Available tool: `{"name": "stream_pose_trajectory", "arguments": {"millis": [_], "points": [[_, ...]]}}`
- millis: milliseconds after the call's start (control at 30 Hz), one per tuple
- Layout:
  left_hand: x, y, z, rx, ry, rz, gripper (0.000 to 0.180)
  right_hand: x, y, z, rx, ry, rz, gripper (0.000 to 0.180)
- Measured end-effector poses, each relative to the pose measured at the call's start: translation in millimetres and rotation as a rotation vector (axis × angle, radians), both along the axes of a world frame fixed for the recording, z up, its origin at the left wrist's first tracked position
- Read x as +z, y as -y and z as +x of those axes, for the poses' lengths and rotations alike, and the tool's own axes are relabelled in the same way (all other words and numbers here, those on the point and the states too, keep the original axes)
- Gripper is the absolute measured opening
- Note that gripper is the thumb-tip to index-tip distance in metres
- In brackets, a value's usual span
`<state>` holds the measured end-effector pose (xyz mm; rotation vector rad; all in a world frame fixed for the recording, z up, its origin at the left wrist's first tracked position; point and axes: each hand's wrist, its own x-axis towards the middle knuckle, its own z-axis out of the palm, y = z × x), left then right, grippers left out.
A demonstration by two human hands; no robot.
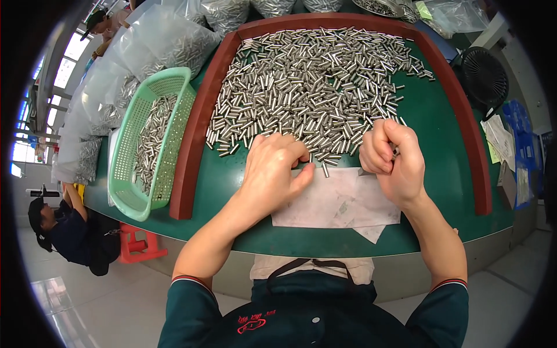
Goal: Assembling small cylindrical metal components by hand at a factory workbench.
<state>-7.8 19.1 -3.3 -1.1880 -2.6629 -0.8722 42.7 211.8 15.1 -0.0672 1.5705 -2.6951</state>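
Left hand [272, 168] lies spread, palm down, on the near edge of the pin pile [313, 87]; right hand [391, 159] is fisted around some pins. Paper [339, 203] lies beneath, green basket [151, 139] left, fan [484, 75] right

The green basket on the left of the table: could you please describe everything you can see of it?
The green basket is a long, pale green plastic tray with perforated walls and a rolled rim. It lies lengthwise on the green table, against the outside of the red-brown border, its near end overhanging the table edge. Small shiny metal cylinders partly fill it. Neither hand touches it.
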Motion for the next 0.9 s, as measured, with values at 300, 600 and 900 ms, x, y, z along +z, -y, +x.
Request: {"name": "stream_pose_trajectory", "arguments": {"millis": [300, 600, 900], "points": [[0.5, 7.2, 1.4, 0.046, 0.003, -0.010, 0.009, 0.0, 7.5, 9.1, -0.009, -0.072, 0.245, 0.037], [17.5, 7.2, 11.3, -0.127, 0.144, 0.026, 0.010, -2.1, 10.5, 7.6, -0.015, -0.225, -0.151, 0.036], [8.3, 2.9, 10.8, -0.140, 0.211, -0.043, 0.011, -10.6, 32.9, 4.4, -0.006, -0.107, -0.266, 0.039]]}}
